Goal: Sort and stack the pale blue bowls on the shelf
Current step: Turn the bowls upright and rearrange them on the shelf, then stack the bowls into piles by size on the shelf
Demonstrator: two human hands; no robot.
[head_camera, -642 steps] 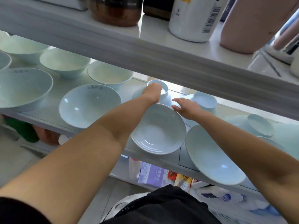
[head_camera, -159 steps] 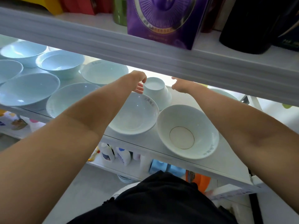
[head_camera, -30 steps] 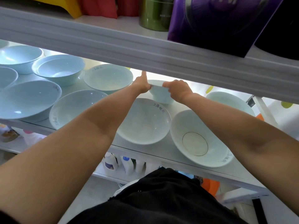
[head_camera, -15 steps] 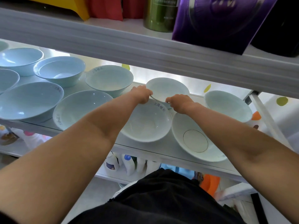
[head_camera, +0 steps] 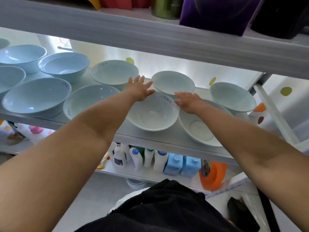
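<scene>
Several pale blue bowls stand on the grey shelf (head_camera: 150, 136). A back-row bowl (head_camera: 173, 82) sits upright between my hands. My left hand (head_camera: 139, 90) hovers with fingers spread just left of it, above the far rim of a wide front bowl (head_camera: 152, 114). Fingers apart and empty, my right hand (head_camera: 188, 101) sits near that bowl's right rim. A white bowl with a gold ring (head_camera: 199, 129) lies under my right forearm. Another bowl (head_camera: 232, 97) stands at the right, one (head_camera: 114, 73) behind my left hand, and two more (head_camera: 36, 95) (head_camera: 64, 66) further left.
The upper shelf's thick front edge (head_camera: 150, 36) hangs low over the bowls, carrying a purple box (head_camera: 215, 12) and a green tin (head_camera: 165, 7). Detergent bottles (head_camera: 150, 158) and an orange container (head_camera: 214, 174) fill the lower shelf. A metal post (head_camera: 274, 114) bounds the right end.
Both hands let go of the back-row bowl they gripped by its rim; it now rests upright on the shelf. The fingers have opened and spread.
</scene>
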